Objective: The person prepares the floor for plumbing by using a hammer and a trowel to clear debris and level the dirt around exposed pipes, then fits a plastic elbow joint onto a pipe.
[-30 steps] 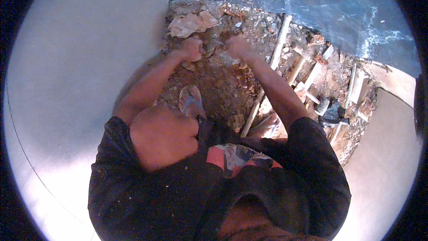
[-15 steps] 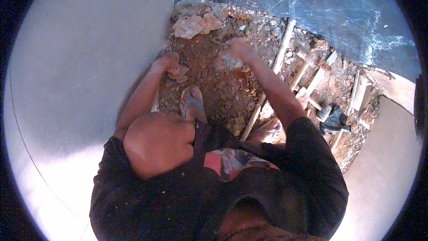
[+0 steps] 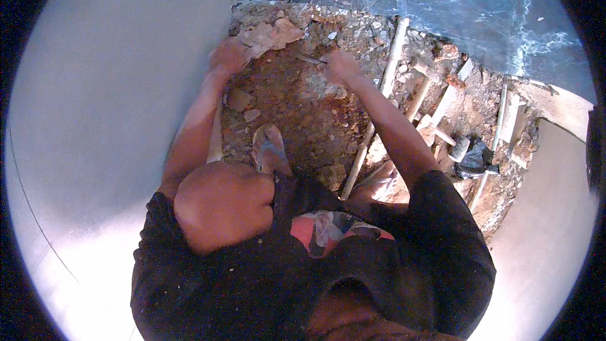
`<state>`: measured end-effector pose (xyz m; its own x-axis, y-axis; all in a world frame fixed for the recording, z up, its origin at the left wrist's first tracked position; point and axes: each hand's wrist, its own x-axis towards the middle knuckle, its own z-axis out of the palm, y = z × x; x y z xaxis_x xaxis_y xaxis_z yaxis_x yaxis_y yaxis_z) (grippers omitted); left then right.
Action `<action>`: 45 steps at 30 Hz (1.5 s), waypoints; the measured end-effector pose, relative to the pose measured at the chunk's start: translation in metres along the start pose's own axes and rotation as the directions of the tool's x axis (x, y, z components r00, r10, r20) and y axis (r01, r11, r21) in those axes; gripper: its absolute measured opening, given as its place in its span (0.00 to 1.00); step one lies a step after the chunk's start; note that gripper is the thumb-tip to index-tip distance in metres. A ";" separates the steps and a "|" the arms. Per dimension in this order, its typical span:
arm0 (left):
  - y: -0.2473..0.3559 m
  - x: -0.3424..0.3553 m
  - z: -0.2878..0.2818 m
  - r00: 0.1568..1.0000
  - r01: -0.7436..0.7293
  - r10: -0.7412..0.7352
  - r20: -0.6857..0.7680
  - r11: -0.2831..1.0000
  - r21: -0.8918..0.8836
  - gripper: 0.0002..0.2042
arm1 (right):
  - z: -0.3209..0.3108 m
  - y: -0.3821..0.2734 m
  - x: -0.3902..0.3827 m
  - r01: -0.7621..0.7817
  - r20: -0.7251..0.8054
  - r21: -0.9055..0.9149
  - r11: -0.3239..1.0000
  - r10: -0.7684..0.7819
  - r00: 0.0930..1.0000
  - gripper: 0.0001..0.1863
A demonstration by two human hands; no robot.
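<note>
My left hand (image 3: 227,57) is at the upper left of the dug patch, beside the flat pale chunk (image 3: 270,36); its fingers are blurred, so I cannot tell what, if anything, is in them. My right hand (image 3: 343,68) is closed on a thin metal tool (image 3: 309,60) pointing left over the rubble-strewn dirt (image 3: 297,107). Loose stones (image 3: 240,98) lie below my left hand. My sandalled foot (image 3: 268,148) rests on the dirt between my arms.
Pale pipes (image 3: 394,50) cross the trench's right side, with a mallet-like tool (image 3: 457,150) and black plastic (image 3: 478,161). A dark marble-patterned surface (image 3: 467,19) borders the top; smooth grey surfaces (image 3: 107,107) lie left and right (image 3: 549,196).
My left hand went leftward and down, releasing or leaving stones there, then moved up to the pale chunk. My right hand stayed nearly in place with its tool.
</note>
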<state>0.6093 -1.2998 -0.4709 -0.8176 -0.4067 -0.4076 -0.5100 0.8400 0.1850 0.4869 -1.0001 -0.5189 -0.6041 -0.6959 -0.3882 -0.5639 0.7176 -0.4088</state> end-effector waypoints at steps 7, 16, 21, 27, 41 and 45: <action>0.035 -0.010 -0.016 0.993 -0.119 0.118 -0.028 0.993 -0.025 0.19 | 0.000 -0.047 0.023 0.084 0.013 -0.107 0.991 -0.083 0.996 0.12; 0.092 -0.014 0.075 0.694 -0.717 0.714 -0.094 0.672 -0.184 0.28 | 0.014 -0.062 -0.016 -0.185 0.043 0.211 0.960 0.180 0.983 0.12; 0.120 -0.014 0.061 0.692 -0.704 0.722 -0.004 0.675 -0.221 0.21 | 0.023 -0.064 0.006 -0.206 0.076 0.100 0.973 0.199 0.977 0.13; 0.071 0.011 0.119 0.711 -0.690 0.700 -0.070 0.675 -0.263 0.18 | -0.004 -0.050 -0.021 0.351 -0.244 0.233 0.907 -0.295 0.924 0.16; 0.084 -0.004 0.091 0.730 -0.683 0.653 -0.200 0.705 -0.190 0.13 | 0.017 -0.082 0.018 -0.079 0.000 0.049 0.996 0.080 0.997 0.14; 0.082 0.009 0.110 0.704 -0.701 0.710 0.010 0.698 -0.145 0.12 | 0.021 -0.054 0.027 0.113 -0.021 0.138 0.984 -0.111 0.994 0.14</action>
<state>0.5892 -1.1949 -0.5579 -0.9351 0.3134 -0.1651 0.1785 0.8194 0.5447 0.5127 -1.0587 -0.5242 -0.5496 -0.7706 -0.3226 -0.5452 0.6235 -0.5604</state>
